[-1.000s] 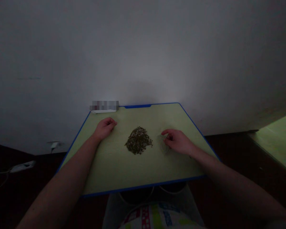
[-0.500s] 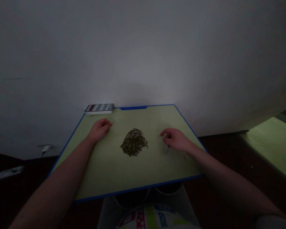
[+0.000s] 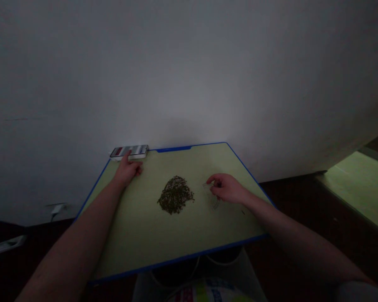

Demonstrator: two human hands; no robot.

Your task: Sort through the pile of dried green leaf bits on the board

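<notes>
My left hand (image 3: pixel 127 171) reaches to the phone (image 3: pixel 138 149) at the board's far left corner. Its index finger is stretched onto the lit screen, while the other fingers are curled with nothing visible in them. On the right side, my right hand (image 3: pixel 227 188) is closed, thumb and fingers round a clear, see-through container (image 3: pixel 214 204) whose outline is faint. Between the hands lies a loose pile of small greenish-brown grains (image 3: pixel 175 195), touched by neither hand.
The pale yellow tabletop (image 3: pixel 157 247) has a blue rim and stands against a grey wall (image 3: pixel 189 75). A small dark fleck (image 3: pixel 243 212) lies near my right wrist. At the lower left are a plugged-in charger (image 3: pixel 58 208) and a white power strip (image 3: pixel 6 245).
My left hand has moved forward and its index finger has stretched out onto the phone screen. My right hand stays nearly in place with the clear container. The view has tilted slightly.
</notes>
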